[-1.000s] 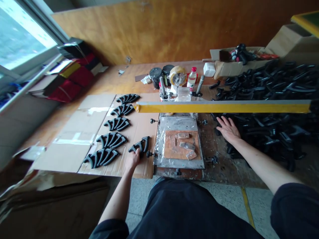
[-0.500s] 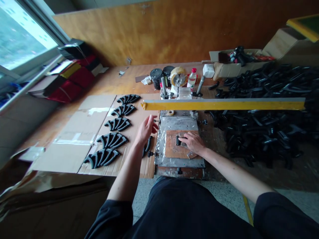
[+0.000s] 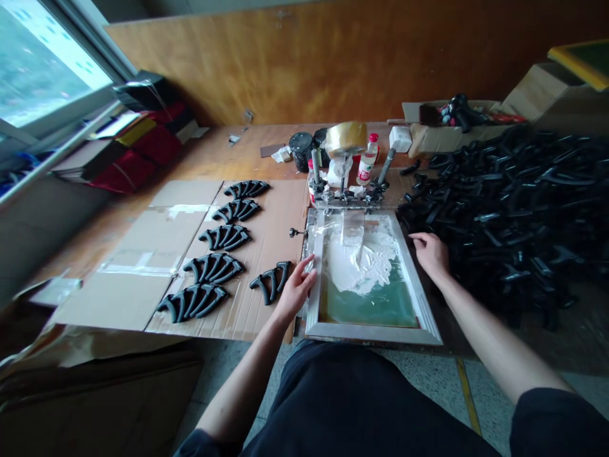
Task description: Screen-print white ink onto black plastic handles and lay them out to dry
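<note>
A screen-printing frame lies flat in front of me, its green mesh partly covered by white ink. A squeegee rests at the far end of the ink. My left hand is at the frame's left edge, fingers apart; whether it touches is hard to tell. Just off the right edge is my right hand, fingers loosely extended with nothing visible in them. Left of my left hand, several curved black plastic parts lie on the cardboard. The board beneath the frame is hidden.
Fanned rows of black parts lie on the left cardboard. A large heap of black parts fills the right. Behind the frame stand a clamp post, a tape roll, a bottle and a black tub.
The screen frame has swung down from its raised, edge-on position and covers the board. My right hand has left the board and moved right; my left hand has come nearer to me.
</note>
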The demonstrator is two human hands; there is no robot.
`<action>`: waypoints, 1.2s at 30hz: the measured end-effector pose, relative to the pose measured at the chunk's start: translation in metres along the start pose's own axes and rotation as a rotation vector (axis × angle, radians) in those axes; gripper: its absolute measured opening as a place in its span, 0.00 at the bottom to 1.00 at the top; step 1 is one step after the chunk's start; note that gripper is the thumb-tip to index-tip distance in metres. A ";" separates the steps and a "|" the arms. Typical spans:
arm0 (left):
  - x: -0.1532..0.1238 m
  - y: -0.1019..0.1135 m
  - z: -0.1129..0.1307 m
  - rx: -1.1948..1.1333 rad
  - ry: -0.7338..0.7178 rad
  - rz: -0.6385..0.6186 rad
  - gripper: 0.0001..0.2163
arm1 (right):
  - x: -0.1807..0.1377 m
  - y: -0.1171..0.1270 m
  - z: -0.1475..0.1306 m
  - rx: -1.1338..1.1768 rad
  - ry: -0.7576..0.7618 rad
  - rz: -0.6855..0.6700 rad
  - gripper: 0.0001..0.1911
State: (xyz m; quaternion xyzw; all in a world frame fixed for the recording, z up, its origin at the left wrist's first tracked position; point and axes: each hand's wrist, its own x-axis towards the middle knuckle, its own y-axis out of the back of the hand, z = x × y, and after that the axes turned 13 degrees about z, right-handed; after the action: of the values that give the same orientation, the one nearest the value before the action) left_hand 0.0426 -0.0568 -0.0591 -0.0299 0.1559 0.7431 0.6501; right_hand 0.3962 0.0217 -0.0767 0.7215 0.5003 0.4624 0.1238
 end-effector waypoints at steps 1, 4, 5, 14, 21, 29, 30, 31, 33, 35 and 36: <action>0.002 -0.003 -0.013 0.047 0.017 0.001 0.31 | 0.009 -0.002 -0.005 -0.034 -0.008 0.052 0.15; 0.012 -0.010 -0.039 0.222 0.019 0.021 0.33 | 0.030 -0.025 -0.046 -0.144 0.129 0.023 0.27; 0.015 -0.011 -0.043 0.265 0.018 0.020 0.32 | 0.034 -0.035 -0.062 -0.173 0.190 -0.054 0.28; 0.021 -0.008 -0.053 0.309 0.018 -0.021 0.29 | -0.021 -0.040 -0.110 -0.141 0.514 -0.571 0.11; 0.020 -0.010 -0.050 0.282 0.046 0.011 0.29 | -0.009 -0.026 -0.106 0.021 0.497 -0.652 0.11; 0.016 -0.009 -0.044 0.248 0.057 0.023 0.30 | -0.044 -0.026 -0.093 0.090 0.523 -0.574 0.18; 0.016 -0.009 -0.043 0.241 0.062 0.016 0.30 | -0.040 -0.025 -0.094 0.090 0.503 -0.589 0.15; 0.016 -0.009 -0.041 0.231 0.067 0.008 0.30 | -0.032 -0.025 -0.096 0.081 0.466 -0.583 0.13; 0.015 -0.007 -0.035 0.203 0.071 -0.018 0.32 | -0.007 -0.031 -0.103 0.049 0.365 -0.505 0.13; 0.012 -0.003 -0.024 0.155 0.063 -0.051 0.33 | 0.023 -0.039 -0.110 0.004 0.275 -0.401 0.21; 0.011 -0.001 -0.016 0.117 0.057 -0.060 0.33 | 0.040 -0.040 -0.112 -0.022 0.239 -0.357 0.26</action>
State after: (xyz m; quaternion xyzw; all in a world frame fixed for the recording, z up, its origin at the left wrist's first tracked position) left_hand 0.0396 -0.0509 -0.0772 -0.0174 0.2166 0.7116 0.6682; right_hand 0.2864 0.0419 -0.0205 0.5598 0.6264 0.5209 0.1512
